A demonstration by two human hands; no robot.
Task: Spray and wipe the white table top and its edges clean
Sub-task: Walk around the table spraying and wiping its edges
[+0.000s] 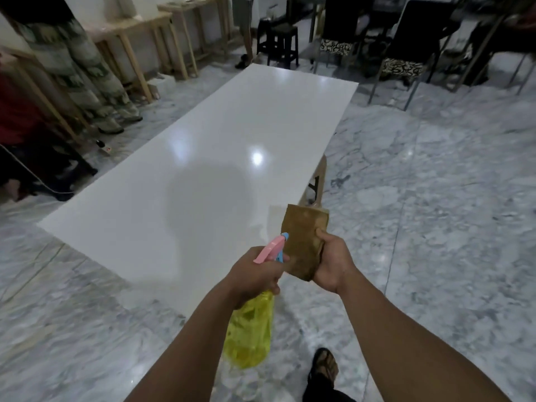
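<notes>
Both forearms stretched forward over the marble floor (435, 198), hands raised near the near corner of the white tabletop (203, 146). Left hand (255, 277) wrapped around the neck of a yellow spray bottle (249, 335), pink-and-blue nozzle aimed toward the tabletop, bottle body hanging below the fist. Right hand (333, 265) just beside it, pinching a folded brown cloth (304, 239) held upright, thumb on its front. A sandalled foot (324, 364) on the floor below.
</notes>
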